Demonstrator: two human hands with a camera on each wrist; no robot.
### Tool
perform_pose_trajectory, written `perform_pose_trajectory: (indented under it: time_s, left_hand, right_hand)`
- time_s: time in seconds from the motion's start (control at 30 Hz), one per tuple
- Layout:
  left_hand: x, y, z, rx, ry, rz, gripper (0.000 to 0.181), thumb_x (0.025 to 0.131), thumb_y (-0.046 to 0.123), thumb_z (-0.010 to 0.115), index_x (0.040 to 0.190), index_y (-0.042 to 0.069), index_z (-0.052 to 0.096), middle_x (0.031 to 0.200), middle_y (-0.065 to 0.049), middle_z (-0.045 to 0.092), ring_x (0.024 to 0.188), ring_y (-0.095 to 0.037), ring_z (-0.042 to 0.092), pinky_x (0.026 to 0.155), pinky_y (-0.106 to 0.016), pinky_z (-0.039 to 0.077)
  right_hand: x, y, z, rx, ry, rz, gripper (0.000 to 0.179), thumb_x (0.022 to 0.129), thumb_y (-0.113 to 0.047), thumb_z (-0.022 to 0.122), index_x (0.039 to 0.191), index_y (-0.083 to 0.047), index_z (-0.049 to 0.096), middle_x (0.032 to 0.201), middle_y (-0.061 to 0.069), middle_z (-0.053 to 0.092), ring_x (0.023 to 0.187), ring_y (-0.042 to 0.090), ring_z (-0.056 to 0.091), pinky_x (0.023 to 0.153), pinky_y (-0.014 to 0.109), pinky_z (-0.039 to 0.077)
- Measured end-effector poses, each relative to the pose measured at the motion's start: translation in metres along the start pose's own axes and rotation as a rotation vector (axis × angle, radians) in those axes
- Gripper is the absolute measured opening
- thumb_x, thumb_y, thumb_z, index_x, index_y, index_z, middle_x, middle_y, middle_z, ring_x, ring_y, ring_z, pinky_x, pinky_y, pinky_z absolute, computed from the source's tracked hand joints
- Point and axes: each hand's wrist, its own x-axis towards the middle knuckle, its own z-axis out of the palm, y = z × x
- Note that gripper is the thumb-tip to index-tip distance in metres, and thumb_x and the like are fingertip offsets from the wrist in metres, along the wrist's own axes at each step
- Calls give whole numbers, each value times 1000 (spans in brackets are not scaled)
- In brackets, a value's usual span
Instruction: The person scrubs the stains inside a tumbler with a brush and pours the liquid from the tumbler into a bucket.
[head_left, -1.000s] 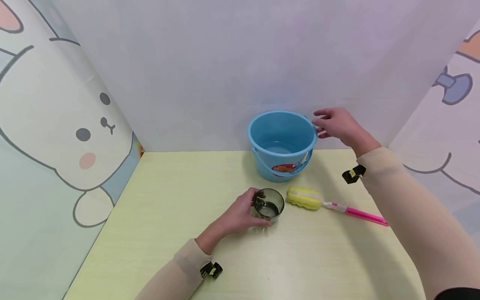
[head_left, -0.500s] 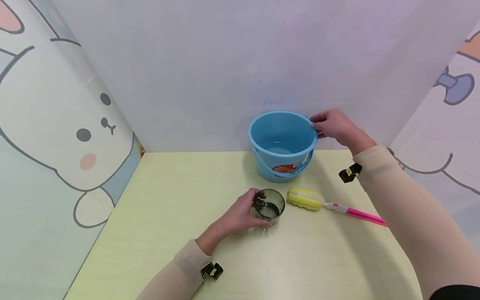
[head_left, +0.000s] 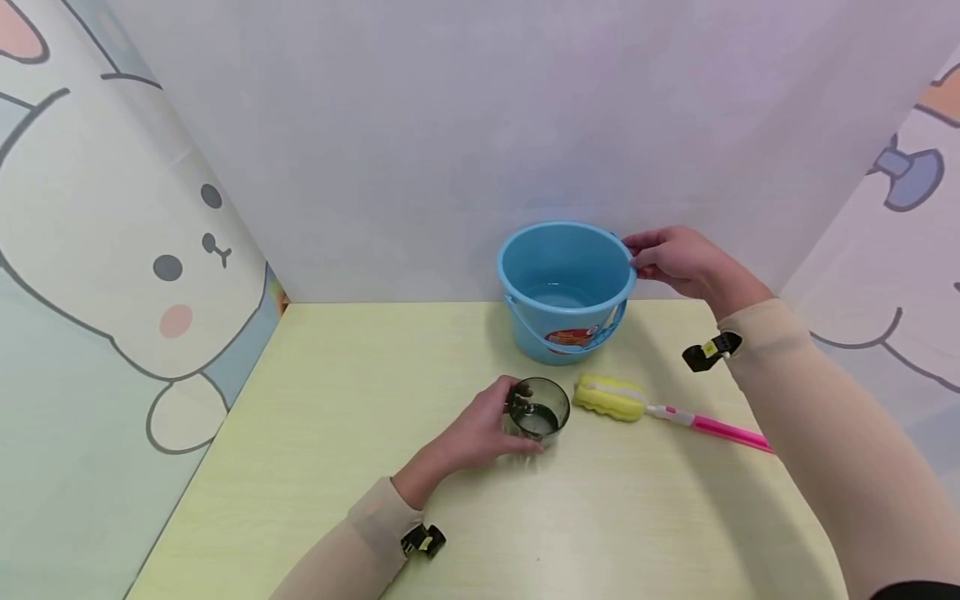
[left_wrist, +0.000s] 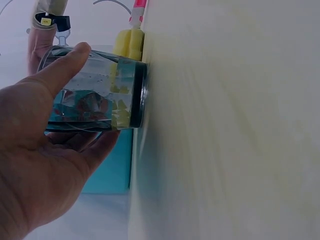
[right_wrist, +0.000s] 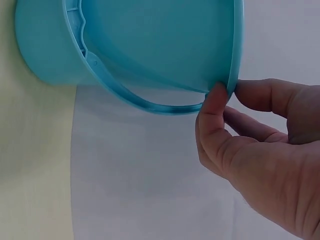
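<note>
My left hand [head_left: 480,429] holds a smoky, see-through drinking glass [head_left: 542,429] upright near the middle of the table. In the left wrist view the thumb lies along one side of the glass [left_wrist: 95,97] and the fingers curl round the other. At the back edge, a light blue bucket [head_left: 566,267] with a red label stands against the wall. My right hand [head_left: 686,258] pinches its rim on the right, close to where the bucket's handle [right_wrist: 150,105] joins. In the right wrist view the thumb is on the rim and a bent finger sits just below it.
A bottle brush [head_left: 611,397] with a yellow sponge head and pink handle lies right of the glass, in front of the bucket. The pale table [head_left: 360,367] meets a plain wall [head_left: 390,150] behind and cartoon-printed walls at both sides.
My right hand, earlier just off the bucket with fingers spread, has come in to its rim and pinched it. The left hand and the glass have stayed put.
</note>
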Motion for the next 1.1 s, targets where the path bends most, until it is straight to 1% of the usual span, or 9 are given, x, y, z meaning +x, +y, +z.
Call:
perform_pose_trajectory:
  time_s: [0.13, 0.37, 0.5, 0.73, 0.8, 0.97, 1.03, 1.1]
  left_hand:
    - [0, 0, -1, 8, 0, -5, 85, 79, 28, 98, 144, 8, 46, 139, -7, 61, 128, -22, 58, 108, -39, 51]
    - [1, -1, -1, 10, 2, -4, 86, 79, 31, 98, 144, 9, 47, 139, -7, 60, 128, -21, 58, 108, -40, 51]
    - [2, -2, -1, 7, 3, -2, 86, 79, 31, 98, 144, 10, 47, 139, -6, 60, 128, -21, 57, 108, -40, 51]
    - [3, -3, 1, -14, 8, -5, 87, 78, 31, 98, 145, 10, 47, 138, -5, 60, 128, -22, 58, 107, -40, 51]
    - [4, -3, 1, -20, 9, -6, 86, 78, 30, 98, 145, 10, 47, 139, -5, 60, 128, -22, 58, 107, -40, 51]
    - [5, -1, 1, -23, 9, -11, 86, 78, 29, 99, 144, 9, 48, 139, -5, 61, 130, -23, 58, 108, -40, 51]
    - [5, 0, 2, -26, 9, -14, 87, 78, 29, 99, 144, 9, 48, 140, -6, 60, 130, -24, 58, 108, -40, 51]
    - [5, 0, 2, -31, 11, -15, 87, 77, 29, 99, 145, 9, 48, 140, -6, 61, 131, -25, 58, 108, -40, 51]
  right_hand:
    - [-2, 2, 0, 34, -15, 2, 56, 110, -2, 53, 162, 5, 33, 157, 27, 41, 121, 31, 59, 93, 25, 58]
    - [-5, 3, 1, 61, -29, -3, 57, 110, -2, 54, 163, 4, 33, 158, 26, 41, 131, 37, 53, 90, 22, 58]
    - [-5, 6, 0, 90, -26, 0, 58, 109, -2, 55, 163, 2, 34, 158, 25, 41, 132, 38, 52, 90, 22, 58]
    - [-5, 9, 1, 105, -21, -14, 58, 109, 0, 55, 163, 3, 34, 158, 25, 41, 135, 40, 48, 91, 22, 58]
    - [-5, 10, 1, 109, -20, -15, 57, 109, 0, 54, 162, 3, 35, 158, 24, 42, 136, 40, 47, 94, 23, 57]
    - [-7, 11, -1, 106, -36, -27, 57, 109, 0, 53, 163, 2, 34, 160, 23, 41, 138, 39, 46, 111, 36, 50]
    - [-7, 12, -2, 104, -41, -30, 57, 110, 0, 52, 163, 2, 34, 160, 23, 41, 138, 39, 46, 113, 39, 47]
    - [-7, 13, -2, 100, -45, -36, 56, 110, 0, 52, 163, 3, 33, 160, 24, 40, 139, 40, 46, 113, 39, 47]
